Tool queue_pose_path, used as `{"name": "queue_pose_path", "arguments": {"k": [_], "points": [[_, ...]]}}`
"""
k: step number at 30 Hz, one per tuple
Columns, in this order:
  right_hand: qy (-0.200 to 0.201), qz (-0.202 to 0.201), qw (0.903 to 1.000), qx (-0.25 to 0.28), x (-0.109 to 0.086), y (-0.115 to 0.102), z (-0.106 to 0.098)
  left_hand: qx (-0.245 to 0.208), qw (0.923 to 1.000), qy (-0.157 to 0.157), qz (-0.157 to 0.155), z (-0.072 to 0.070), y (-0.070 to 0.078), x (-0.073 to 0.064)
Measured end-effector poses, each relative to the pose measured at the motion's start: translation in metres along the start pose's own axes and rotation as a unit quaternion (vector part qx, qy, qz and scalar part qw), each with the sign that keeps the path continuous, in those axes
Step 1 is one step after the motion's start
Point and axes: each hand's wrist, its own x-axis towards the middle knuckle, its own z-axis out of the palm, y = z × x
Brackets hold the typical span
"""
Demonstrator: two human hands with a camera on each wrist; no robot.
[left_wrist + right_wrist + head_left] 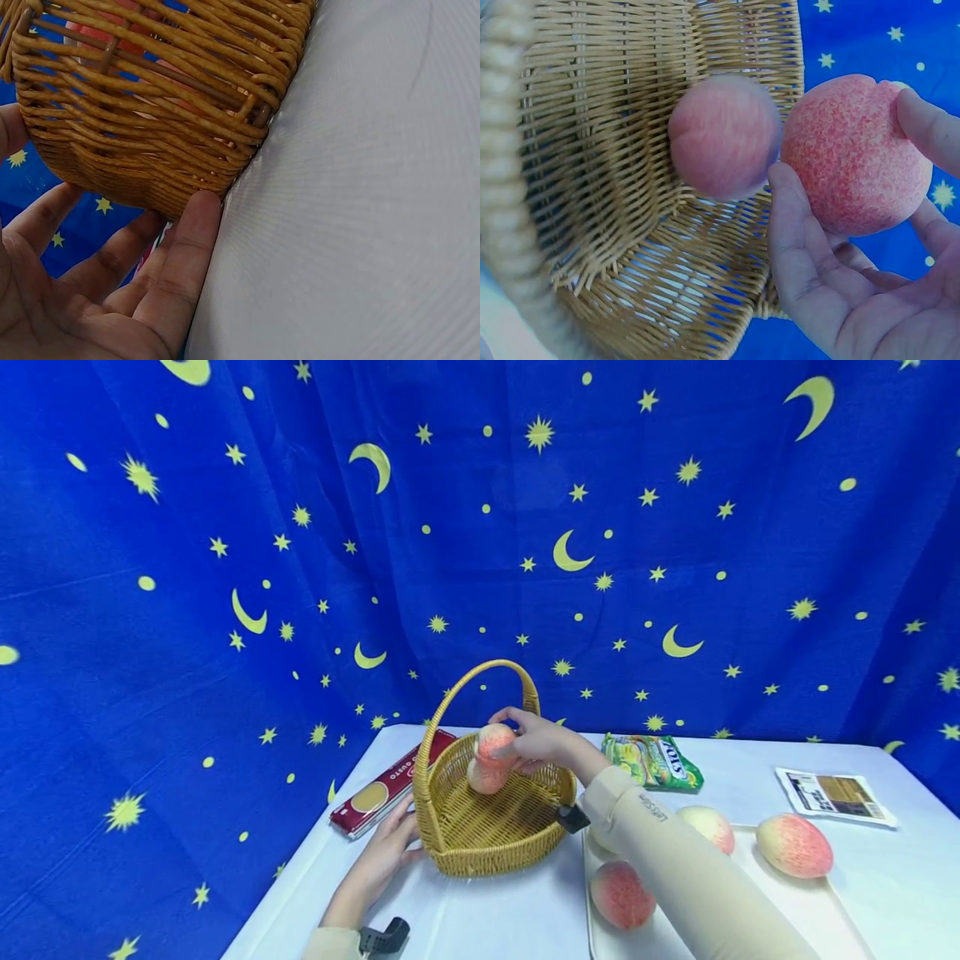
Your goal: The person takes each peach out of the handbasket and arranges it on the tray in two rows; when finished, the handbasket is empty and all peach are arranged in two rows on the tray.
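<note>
A wicker basket [487, 860] with a tall arched handle stands on the white table. My right hand [538, 740] has reached inside the handle and holds a pinkish peach [859, 154] between thumb and fingers, up at the basket's far side. A second peach [724, 136] lies inside the basket, just below the held one in the head view. My left hand [388, 847] rests its extended fingers against the outside of the basket's left wall, low by the tabletop; the left wrist view shows the fingertips [201, 206] touching the weave.
Right of the basket, a white tray [813, 914] bears several peaches [622, 895], partly covered by my right sleeve. A red packet [375, 795] lies behind my left hand. Farther back are a green snack bag [652, 762] and a flat white-and-brown pack [836, 796]. A blue starry curtain hangs behind.
</note>
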Motion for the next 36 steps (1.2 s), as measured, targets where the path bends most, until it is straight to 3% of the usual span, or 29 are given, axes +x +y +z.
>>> {"name": "queue_pose_path", "arguments": {"k": [17,36], "points": [[-0.006,-0.05,0.9984,-0.027,-0.035,-0.008,-0.022,0.004,1.0,0.002,-0.002,0.001,0.003,-0.001],[0.032,-0.074,0.996,-0.038,-0.077,0.013,-0.04,0.01,0.9999,0.005,0.0,-0.001,-0.001,0.001]]}}
